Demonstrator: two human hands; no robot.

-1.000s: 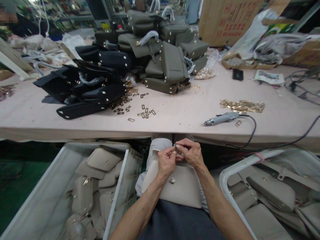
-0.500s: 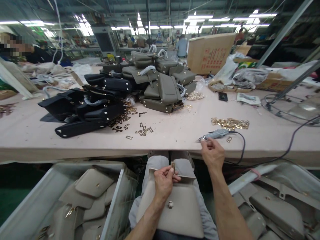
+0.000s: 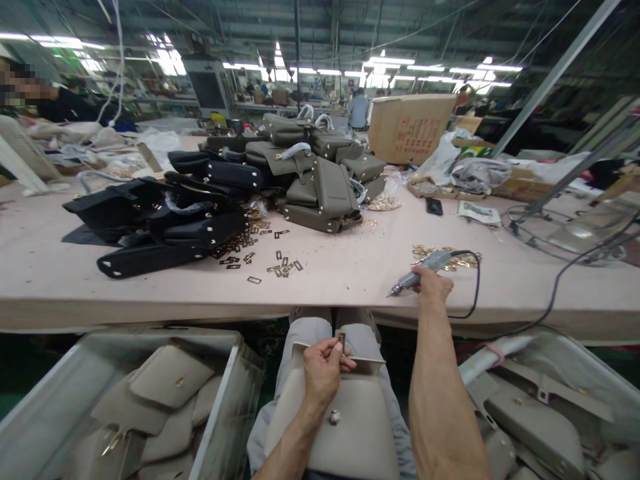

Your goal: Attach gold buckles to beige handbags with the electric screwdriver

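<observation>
A beige bag piece [image 3: 350,427] with a metal stud lies across the lap, its flap raised at the far edge. Over that flap, my left hand [image 3: 324,370] pinches a small rectangular metal plate [image 3: 341,339] between thumb and fingers. At the table's front edge my right hand [image 3: 434,283] is wrapped round the grey electric screwdriver [image 3: 423,270], whose tip points left and down toward the tabletop. Gold metal plates [image 3: 460,261] lie just behind the tool, partly hidden by it.
Black bags [image 3: 165,220] and olive bags [image 3: 320,190] are piled on the table [image 3: 330,273], with loose plates [image 3: 285,268] before them. Bins of beige pieces stand left [image 3: 230,373] and right [image 3: 480,360]. A phone [image 3: 434,206], a carton [image 3: 410,127] and a cord lie farther right.
My right hand has closed round the screwdriver and turned it, lifting its rear end. My left hand still holds the metal plate. The whole view has shifted slightly.
</observation>
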